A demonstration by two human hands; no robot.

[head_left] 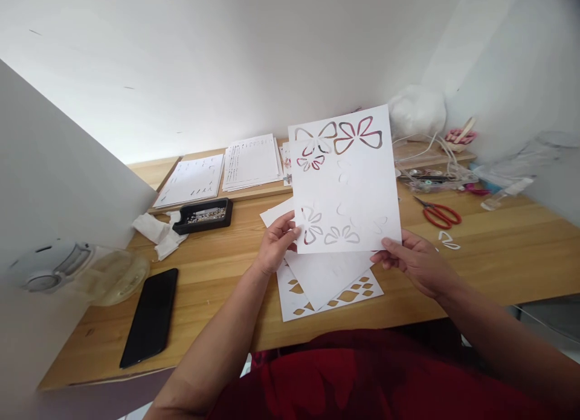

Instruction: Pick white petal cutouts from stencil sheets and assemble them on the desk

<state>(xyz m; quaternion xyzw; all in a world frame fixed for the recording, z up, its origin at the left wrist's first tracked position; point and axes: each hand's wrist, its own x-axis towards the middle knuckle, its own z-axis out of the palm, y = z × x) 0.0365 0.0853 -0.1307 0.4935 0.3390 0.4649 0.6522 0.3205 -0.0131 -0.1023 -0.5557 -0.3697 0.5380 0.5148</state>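
Note:
A white paper sheet with cut-out flower and petal shapes [353, 193] is held up above the desk, facing me. My left hand [278, 242] pinches its lower left edge, thumb in front. At the lower right corner my right hand [414, 260] grips it the same way. Through the openings, colours from behind show. Beneath it on the desk lies another white sheet [326, 281], partly hidden. That one rests on a white sheet with diamond-shaped cut-outs [290, 305], where the wood shows through.
Red-handled scissors [440, 216] and a small white paper cut-out [448, 240] lie to the right. A black tray [203, 216], crumpled tissue [156, 234], a black phone [150, 317] and a clear jug [113, 275] are left. Paper stacks [251, 160] stand behind; clutter and cables [435, 178] fill the back right.

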